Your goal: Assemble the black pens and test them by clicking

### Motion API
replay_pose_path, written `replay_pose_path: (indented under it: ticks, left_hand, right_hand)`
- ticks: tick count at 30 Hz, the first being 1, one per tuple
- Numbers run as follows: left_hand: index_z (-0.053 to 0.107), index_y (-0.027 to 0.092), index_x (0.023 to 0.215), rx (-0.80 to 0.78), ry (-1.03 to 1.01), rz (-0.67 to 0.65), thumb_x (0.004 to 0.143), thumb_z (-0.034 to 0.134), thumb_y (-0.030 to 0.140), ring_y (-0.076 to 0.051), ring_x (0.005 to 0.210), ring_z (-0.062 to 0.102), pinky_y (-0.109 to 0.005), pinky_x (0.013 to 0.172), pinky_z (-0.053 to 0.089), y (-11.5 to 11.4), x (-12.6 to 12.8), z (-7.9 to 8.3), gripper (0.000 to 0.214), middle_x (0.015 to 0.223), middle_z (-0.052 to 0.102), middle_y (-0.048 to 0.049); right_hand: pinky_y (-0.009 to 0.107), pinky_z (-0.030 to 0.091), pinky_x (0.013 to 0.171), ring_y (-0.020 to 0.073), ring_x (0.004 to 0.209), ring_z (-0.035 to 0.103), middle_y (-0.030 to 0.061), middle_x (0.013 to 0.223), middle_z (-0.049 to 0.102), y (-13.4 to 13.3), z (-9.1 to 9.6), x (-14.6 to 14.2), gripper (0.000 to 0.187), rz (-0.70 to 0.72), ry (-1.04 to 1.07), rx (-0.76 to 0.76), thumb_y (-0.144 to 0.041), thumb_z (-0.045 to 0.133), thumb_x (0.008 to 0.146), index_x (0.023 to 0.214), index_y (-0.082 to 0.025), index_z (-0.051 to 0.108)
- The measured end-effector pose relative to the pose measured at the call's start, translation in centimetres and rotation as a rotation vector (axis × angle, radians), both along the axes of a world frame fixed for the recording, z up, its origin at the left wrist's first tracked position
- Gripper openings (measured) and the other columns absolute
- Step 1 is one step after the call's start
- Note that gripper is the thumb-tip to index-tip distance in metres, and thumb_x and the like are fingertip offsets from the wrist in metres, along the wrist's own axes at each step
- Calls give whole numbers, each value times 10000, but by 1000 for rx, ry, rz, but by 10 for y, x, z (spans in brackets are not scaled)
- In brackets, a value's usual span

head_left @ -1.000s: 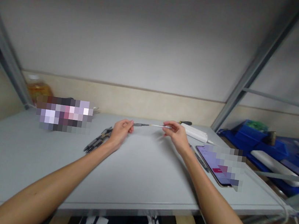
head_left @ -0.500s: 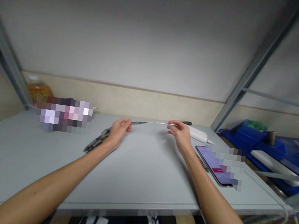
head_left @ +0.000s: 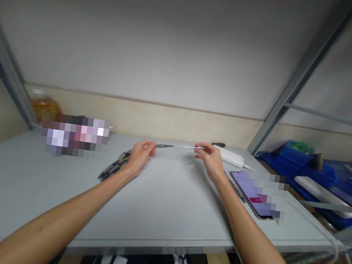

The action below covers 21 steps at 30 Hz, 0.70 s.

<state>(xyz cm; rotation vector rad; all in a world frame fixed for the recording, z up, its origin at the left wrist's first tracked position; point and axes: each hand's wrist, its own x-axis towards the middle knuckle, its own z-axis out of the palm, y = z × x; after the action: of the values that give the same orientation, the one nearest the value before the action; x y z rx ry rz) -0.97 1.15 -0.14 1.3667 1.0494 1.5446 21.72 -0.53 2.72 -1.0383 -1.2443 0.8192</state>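
Observation:
In my left hand [head_left: 141, 155] is a slim dark grey pen barrel [head_left: 164, 146], pinched between thumb and fingers with its narrow end pointing right. My right hand [head_left: 208, 156] pinches a thin, clear pen refill [head_left: 187, 146] by its right part. The refill lies almost level, its left end meeting or nearly meeting the barrel's narrow end; I cannot tell whether it is inside. Beside and partly behind my left wrist lies a bundle of grey and black pens [head_left: 113, 169]. Near my right wrist are thin dark pen-like pieces [head_left: 238, 191].
A phone [head_left: 249, 194] with a lit screen lies on the grey table [head_left: 165, 205] at right. Behind my right hand are a white power strip-like block [head_left: 231, 157] and a black-handled tool [head_left: 218, 145]. A bottle of amber liquid [head_left: 46, 107] stands back left; blue bins [head_left: 296, 160] are far right.
My right hand has moved slightly left with the refill, closing the gap to the barrel's tip. My left hand has hardly moved.

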Motion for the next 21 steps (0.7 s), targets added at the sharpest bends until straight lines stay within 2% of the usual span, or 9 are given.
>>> replay_pose_path:
  ticks: [7,16,21]
  left_hand:
    - [556,158,623,7,17,1,706,602,426,-92,496,457,-216,521,343,1,-1,-1,285,511,526,18]
    - [558,164,653,35,79,-73,718,597,437,-99,512,474,-222,547,359,-11,7,3,283,511,535,25]
    - [563,164,669,39,100,-104,713,611,424,-100,517,492,-232,567,387,-13,6,5,268,518,550,25]
  right_hand:
    - [289,511,585,136,630,537,19,686,596,0,0,0,220,16,-3,-2,-296,683,574,740,-162,629]
    - [299,501,602,159,646,590,55,780,656,-4,-6,-9,268,120,-179,32,-354,706,591,760,-155,646]
    - [290,471,621,156,645,592,57,763,667,-8,-4,-11,262,117,-260,33,-350,705,599,770,-154,671]
